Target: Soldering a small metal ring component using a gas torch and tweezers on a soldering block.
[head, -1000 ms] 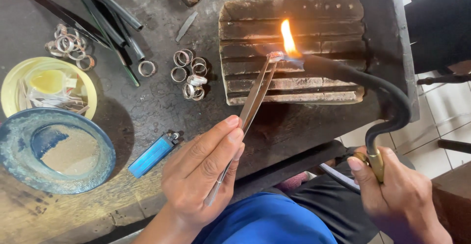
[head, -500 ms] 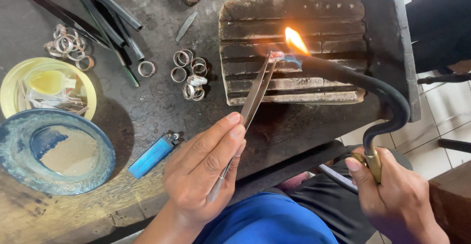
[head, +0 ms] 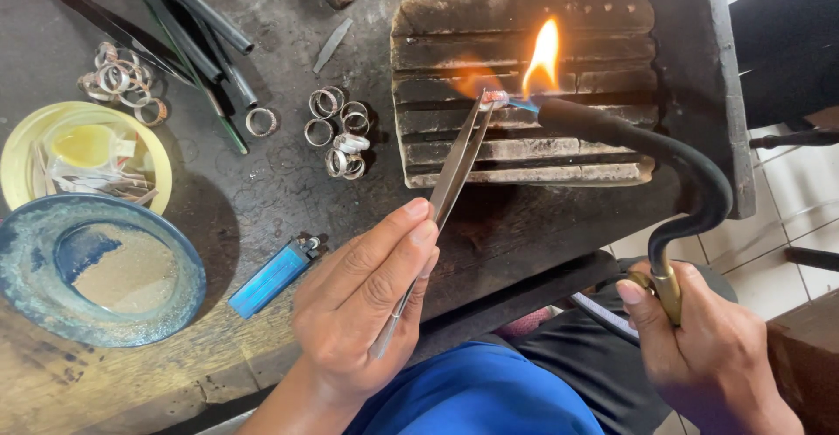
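My left hand [head: 367,299] grips long steel tweezers [head: 450,177] whose tips pinch a small glowing metal ring [head: 494,98] over a charred soldering block [head: 524,85]. My right hand [head: 708,348] holds the brass handle of a black curved gas torch [head: 664,151]. Its nozzle sits just right of the ring, and an orange flame [head: 544,55] rises over the block.
Several silver rings [head: 336,133] lie left of the block, with more [head: 118,81] at far left. A blue lighter [head: 271,278], a blue bowl [head: 35,308], a yellow dish [head: 22,151] and dark rods [head: 197,24] lie on the bench. The bench edge [head: 730,138] is at right.
The flame has shifted and grown taller over the ring, which now glows. Both hands hold nearly the same positions.
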